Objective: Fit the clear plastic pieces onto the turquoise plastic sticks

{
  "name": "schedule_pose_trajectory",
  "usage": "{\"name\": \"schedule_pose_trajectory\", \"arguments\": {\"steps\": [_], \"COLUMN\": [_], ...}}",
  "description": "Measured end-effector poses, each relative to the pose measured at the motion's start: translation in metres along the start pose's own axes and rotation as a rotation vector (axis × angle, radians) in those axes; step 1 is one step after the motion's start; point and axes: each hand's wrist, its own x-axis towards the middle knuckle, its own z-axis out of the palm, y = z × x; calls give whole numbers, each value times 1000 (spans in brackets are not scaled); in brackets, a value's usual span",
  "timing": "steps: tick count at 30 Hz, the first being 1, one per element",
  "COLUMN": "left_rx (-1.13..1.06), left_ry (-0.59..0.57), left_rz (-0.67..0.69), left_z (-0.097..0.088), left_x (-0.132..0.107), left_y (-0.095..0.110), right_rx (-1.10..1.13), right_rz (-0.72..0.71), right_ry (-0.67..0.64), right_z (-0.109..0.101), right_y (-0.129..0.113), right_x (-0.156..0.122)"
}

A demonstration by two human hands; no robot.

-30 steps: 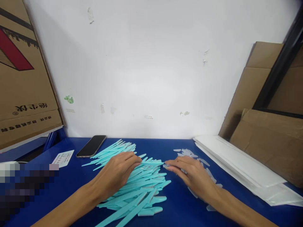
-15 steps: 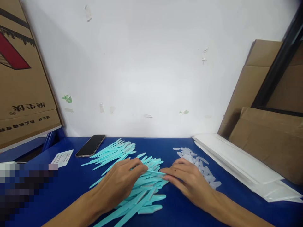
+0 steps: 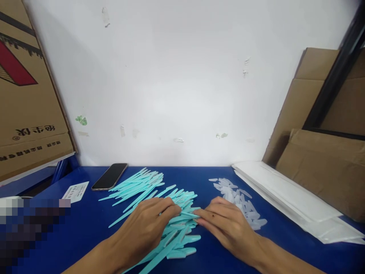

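Note:
Over the near pile of turquoise eyebrow razors (image 3: 184,239), my left hand (image 3: 148,232) pinches one razor (image 3: 188,215) between thumb and fingers. The thumb and fingertips of my right hand (image 3: 228,224) close on that razor's other end, so it spans the gap between both hands. Whether a cap sits under the right fingertips cannot be made out. Small translucent blade caps (image 3: 234,195) lie scattered just beyond my right hand. A second group of turquoise razors (image 3: 139,184) is fanned out behind my left hand.
A phone (image 3: 110,177) and a printed card (image 3: 76,191) lie at the left on the blue table (image 3: 94,224). White flat sheets or bags (image 3: 288,194) are stacked at the right. Cardboard (image 3: 322,171) leans at the right, and a large carton (image 3: 31,95) stands left.
Both hands have come slightly nearer to me, with the razor still between them. The piles look much the same.

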Motion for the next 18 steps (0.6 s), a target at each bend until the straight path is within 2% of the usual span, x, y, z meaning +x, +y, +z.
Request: {"name": "schedule_pose_trajectory", "arguments": {"steps": [4, 6, 8, 10, 12, 14, 16, 18], "left_rx": [68, 133, 193, 260, 314, 352, 363, 361], "left_ry": [44, 76, 96, 89, -6, -181, -300, -338], "left_rz": [51, 74, 32, -106, -298, -475, -561, -582], "left_z": [1, 0, -3, -8, -12, -14, -13, -11], "left_x": [4, 7, 7, 6, 2, -2, -5, -8], "left_y": [-8, -19, -34, -51, -67, -78, -85, -88], "right_rx": [3, -22, -58, -87, -109, -124, -125, -114], "right_rz": [13, 87, 202, 301, 359, 402, 432, 443], "right_ry": [-22, -58, -89, -112, -127, -150, -176, -201], "right_z": [-3, -6, -10, -14, -16, -18, -18, -17], "right_y": [4, 8, 14, 21, 26, 30, 32, 32], "right_x": [4, 6, 6, 5, 5, 4, 5, 6]}}
